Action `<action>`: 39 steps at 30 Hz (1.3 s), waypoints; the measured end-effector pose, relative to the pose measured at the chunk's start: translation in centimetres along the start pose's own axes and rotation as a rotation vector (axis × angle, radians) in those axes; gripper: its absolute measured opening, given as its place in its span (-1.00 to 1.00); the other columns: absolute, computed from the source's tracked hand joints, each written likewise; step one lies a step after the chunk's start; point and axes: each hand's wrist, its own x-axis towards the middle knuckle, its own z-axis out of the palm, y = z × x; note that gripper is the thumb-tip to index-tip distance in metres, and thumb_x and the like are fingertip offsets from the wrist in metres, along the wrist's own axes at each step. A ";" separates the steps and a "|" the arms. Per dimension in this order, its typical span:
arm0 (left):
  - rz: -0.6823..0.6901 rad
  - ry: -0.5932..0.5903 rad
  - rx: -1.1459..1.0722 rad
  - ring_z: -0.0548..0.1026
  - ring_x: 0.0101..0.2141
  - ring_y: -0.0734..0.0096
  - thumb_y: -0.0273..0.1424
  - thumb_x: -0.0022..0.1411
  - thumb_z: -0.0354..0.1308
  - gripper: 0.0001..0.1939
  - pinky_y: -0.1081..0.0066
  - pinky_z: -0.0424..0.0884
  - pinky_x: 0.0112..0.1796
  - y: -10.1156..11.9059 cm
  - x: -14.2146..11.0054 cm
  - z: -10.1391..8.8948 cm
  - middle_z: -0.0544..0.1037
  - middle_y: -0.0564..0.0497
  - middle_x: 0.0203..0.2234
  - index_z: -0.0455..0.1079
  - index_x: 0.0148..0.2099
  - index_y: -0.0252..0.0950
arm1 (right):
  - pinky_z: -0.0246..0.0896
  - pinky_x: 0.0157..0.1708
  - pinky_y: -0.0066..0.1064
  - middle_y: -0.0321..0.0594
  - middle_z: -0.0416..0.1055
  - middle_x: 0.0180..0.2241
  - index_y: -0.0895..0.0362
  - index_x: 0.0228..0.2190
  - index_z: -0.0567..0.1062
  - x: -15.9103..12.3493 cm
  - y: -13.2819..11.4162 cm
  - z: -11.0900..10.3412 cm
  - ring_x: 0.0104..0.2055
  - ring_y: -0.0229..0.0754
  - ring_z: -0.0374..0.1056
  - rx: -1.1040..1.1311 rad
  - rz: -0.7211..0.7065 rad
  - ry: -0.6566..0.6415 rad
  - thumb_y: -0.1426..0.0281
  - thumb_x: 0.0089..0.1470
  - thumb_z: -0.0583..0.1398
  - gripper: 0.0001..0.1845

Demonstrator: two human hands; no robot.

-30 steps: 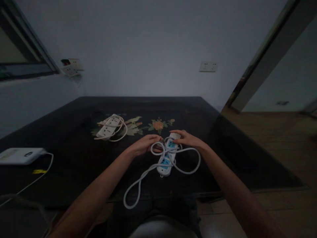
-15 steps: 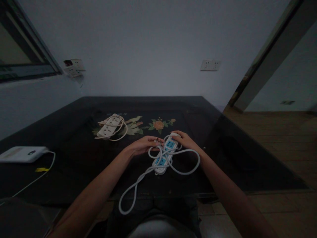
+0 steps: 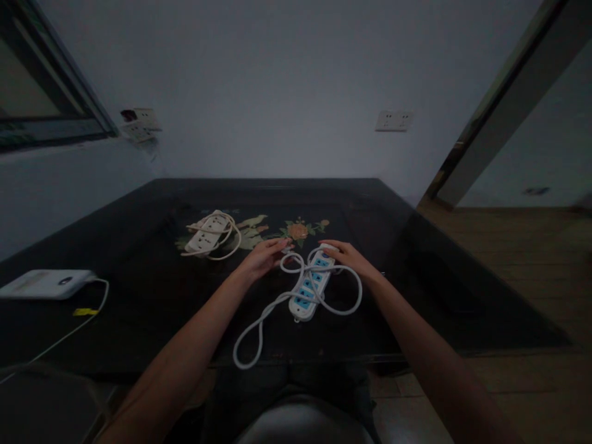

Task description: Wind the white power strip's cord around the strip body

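Observation:
A white power strip (image 3: 305, 306) with blue socket faces lies slanted on the dark table in front of me. Its white cord (image 3: 342, 312) loops across it, and one loop trails toward the table's front edge. My right hand (image 3: 350, 258) grips the far end of the strip, fingers over its top. To the left, my left hand (image 3: 264, 256) is closed at the fingertips on the cord's plug (image 3: 287, 250), partly hidden by the fingers. The plug is held just off the strip's left side.
A second power strip (image 3: 206, 237), cream with its cord wound round it, lies at the back left. A white power bank (image 3: 49, 284) with a cable (image 3: 74, 333) sits at the left edge, near a yellow tag (image 3: 85, 312). Wall sockets (image 3: 394, 121) are behind the table (image 3: 277, 191).
My left hand has moved up and slightly away from the strip with the plug. The strip has shifted a little right, and the trailing cord loop has drawn in from the table's front edge.

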 end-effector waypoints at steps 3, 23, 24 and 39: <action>0.089 0.059 -0.037 0.55 -0.40 0.40 -0.49 0.15 0.22 -0.89 0.33 0.53 -0.28 0.8 0.1 -0.6 0.58 -0.06 -0.39 0.49 -0.23 -0.37 | 0.24 -0.01 -0.22 -0.08 0.48 -0.08 0.17 -0.05 0.48 0.0 -0.3 -0.4 -0.05 -0.06 0.38 -0.028 -0.021 0.005 0.23 0.08 0.16 -0.57; 0.619 0.460 -0.038 0.53 -0.34 0.47 -0.43 0.22 0.18 -0.91 0.37 0.50 -0.25 11.3 -2.0 -5.7 0.52 0.07 -0.47 0.35 -0.33 -0.32 | 0.24 0.01 -0.19 -0.17 0.49 -0.08 0.09 -0.04 0.48 -1.0 -1.3 -4.7 -0.07 -0.06 0.39 -0.060 -0.094 0.034 0.24 0.08 0.16 -0.59; 0.642 0.496 -0.040 0.52 -0.35 0.48 -0.46 0.26 0.12 -0.90 0.36 0.49 -0.24 11.9 -2.2 -6.0 0.51 0.08 -0.49 0.33 -0.34 -0.33 | 0.25 -0.01 -0.20 -0.17 0.49 -0.09 0.09 -0.05 0.49 -1.0 -1.2 -4.9 -0.08 -0.07 0.39 -0.057 -0.085 0.044 0.24 0.08 0.16 -0.59; 0.765 0.778 0.053 0.45 -0.46 0.58 -0.53 0.33 0.00 -0.83 0.43 0.45 -0.26 18.1 -6.4 -13.2 0.50 0.17 -0.56 0.32 -0.34 -0.31 | 0.20 0.04 -0.19 -0.20 0.45 -0.01 0.04 -0.02 0.48 -2.0 -0.8 -7.0 0.00 -0.04 0.35 -0.006 -0.082 0.062 0.18 0.07 0.18 -0.56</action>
